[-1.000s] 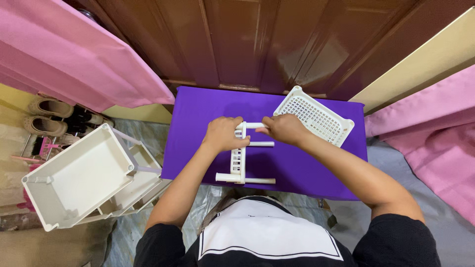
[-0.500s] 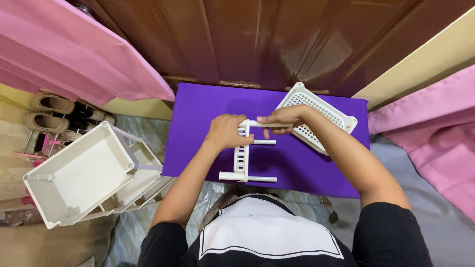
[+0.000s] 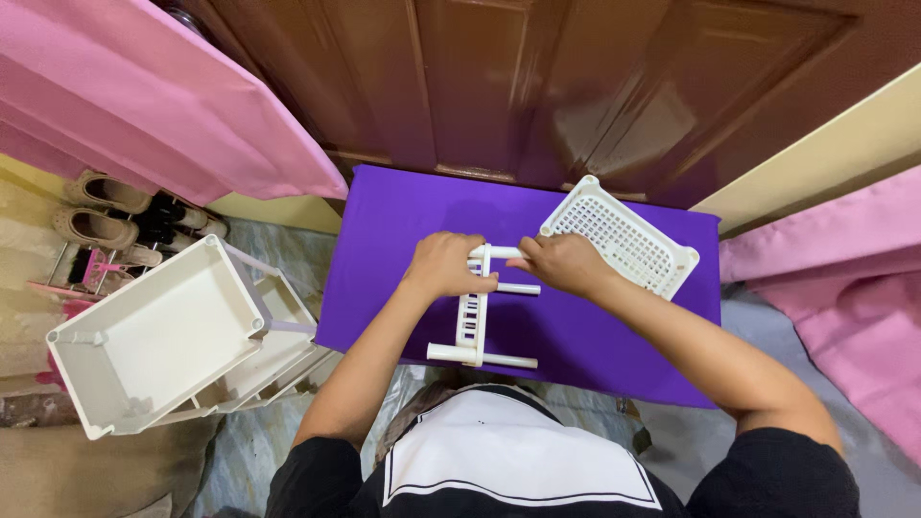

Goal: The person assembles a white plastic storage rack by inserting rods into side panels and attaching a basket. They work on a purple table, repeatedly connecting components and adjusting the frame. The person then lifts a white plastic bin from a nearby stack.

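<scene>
Pink curtains (image 3: 144, 105) hang on both sides of a dark brown wooden door (image 3: 499, 86), and below it stands a counter (image 3: 403, 206) draped in purple cloth. At far left, shoes (image 3: 96, 216) sit on a low rack, and just beside the counter a white shelf unit with deep trays (image 3: 153, 336) leans on the floor.

On the counter lies a white slatted rack panel (image 3: 469, 321) with short white tubes sticking out to its right. The left hand (image 3: 446, 266) presses down on the panel's far end, fingers curled over it. The right hand (image 3: 568, 264) has its grip pinched closed on the top tube (image 3: 501, 252), at the panel's upper corner (the fingertips themselves are hidden behind the knuckles). A white perforated basket (image 3: 622, 235) rests tilted behind the right hand, touching or nearly touching it.

To seat that tube well, the person would likely keep the left hand firm on the panel so it cannot slide on the cloth, and hold the tube square to its socket while pushing it straight in.
</scene>
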